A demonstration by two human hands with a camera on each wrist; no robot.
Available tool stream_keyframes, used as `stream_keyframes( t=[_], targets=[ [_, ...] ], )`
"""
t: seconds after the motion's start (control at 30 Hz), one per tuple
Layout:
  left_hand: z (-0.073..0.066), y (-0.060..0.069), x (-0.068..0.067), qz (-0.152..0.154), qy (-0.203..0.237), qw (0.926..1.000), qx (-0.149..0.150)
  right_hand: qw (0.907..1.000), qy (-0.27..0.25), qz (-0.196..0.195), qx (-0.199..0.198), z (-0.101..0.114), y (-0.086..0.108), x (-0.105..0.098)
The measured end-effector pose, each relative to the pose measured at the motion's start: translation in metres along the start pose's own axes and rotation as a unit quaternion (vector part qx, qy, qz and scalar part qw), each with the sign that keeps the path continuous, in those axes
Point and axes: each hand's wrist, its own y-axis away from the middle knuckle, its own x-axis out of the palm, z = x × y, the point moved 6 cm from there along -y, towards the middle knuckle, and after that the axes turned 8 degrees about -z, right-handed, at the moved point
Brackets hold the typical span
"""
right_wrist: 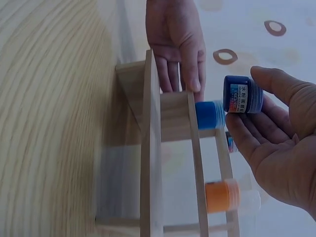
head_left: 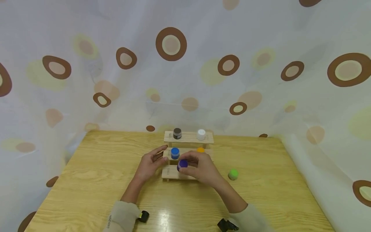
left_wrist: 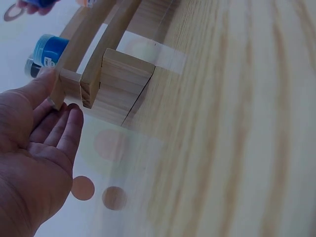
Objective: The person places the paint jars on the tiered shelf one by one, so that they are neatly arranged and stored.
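Observation:
A small purple paint jar is pinched between the thumb and fingers of my right hand, held above the lowest step of a wooden tiered rack. In the right wrist view the same paint jar shows a printed label and a clear lid. My left hand is at the rack's left end, thumb and fingers about the middle step's edge. A blue paint jar stands on that step, near the left thumb. Further right on it, an orange paint jar is partly hidden behind my right hand.
On the top step stand a black jar and a white jar. A green-topped jar sits on the wooden table to the right of the rack. Behind the table hangs a spotted white sheet.

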Motion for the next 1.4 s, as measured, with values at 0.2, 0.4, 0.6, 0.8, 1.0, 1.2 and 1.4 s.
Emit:
stream_keyframes(
  t=[0.2, 0.4, 0.6, 0.8, 1.0, 1.2, 1.4],
  targets=[
    [0.001, 0.002, -0.003, 0.003, -0.001, 1.0, -0.001, 0.9999, 0.007, 0.01, -0.01, 0.009, -0.009, 0.017],
    [-0.001, 0.001, -0.002, 0.006, 0.0, 0.9999, 0.012, 0.9995, 0.025, 0.007, -0.015, 0.005, -0.014, 0.026],
    [0.001, 0.001, -0.001, -0.003, -0.005, 1.0, 0.006, 0.9977, 0.068, -0.004, -0.004, -0.016, -0.013, 0.036],
    [0.002, 0.0, -0.001, -0.004, -0.007, 1.0, 0.005, 0.9971, 0.075, -0.002, 0.015, -0.031, -0.012, 0.047],
    [0.002, 0.0, -0.001, 0.005, -0.001, 1.0, 0.007, 0.9966, 0.079, -0.007, 0.024, -0.038, -0.01, 0.048],
    [0.001, -0.001, 0.002, 0.001, 0.001, 1.0, 0.007, 0.998, 0.056, -0.022, 0.021, -0.044, -0.001, 0.036],
    [0.003, 0.0, -0.001, -0.009, -0.009, 0.9999, -0.001, 0.998, 0.036, -0.043, 0.031, -0.053, 0.013, 0.01]
  ],
)
